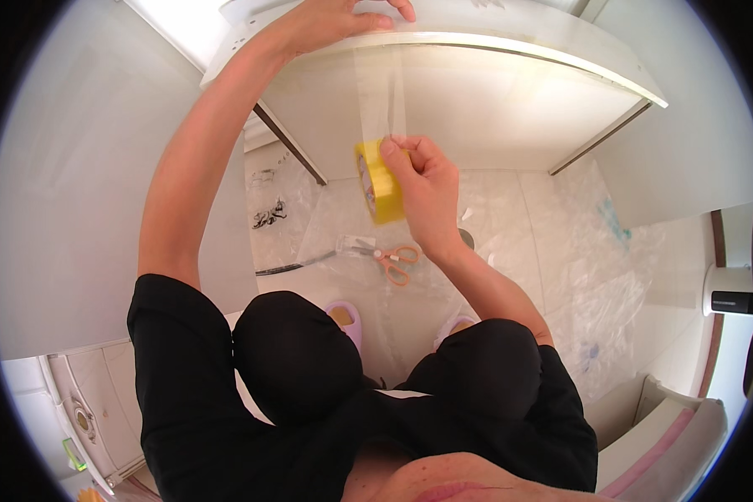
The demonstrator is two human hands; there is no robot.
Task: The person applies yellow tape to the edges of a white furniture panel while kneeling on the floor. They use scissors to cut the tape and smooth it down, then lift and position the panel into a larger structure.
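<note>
In my right hand (429, 184) is a roll of yellow packing tape (381, 188), pinched between thumb and curled fingers. From the roll a strip of clear tape (381, 92) runs up, stretched, to the front edge of a white furniture panel (510, 52). My left hand (343, 18) lies on top of that panel near the strip's upper end, thumb and a finger apart. Its other fingers are partly cut off by the picture's upper rim. Below the roll, a pair of scissors with orange handles (399, 264) rests on the floor.
Crumpled clear plastic sheeting (577, 284) covers much of the tiled floor. Dark metal strips (289, 140) line the panel's recessed sides. A large white board (75, 184) stands at my left. My knees are bent close below, with pink slippers (347, 322) between them.
</note>
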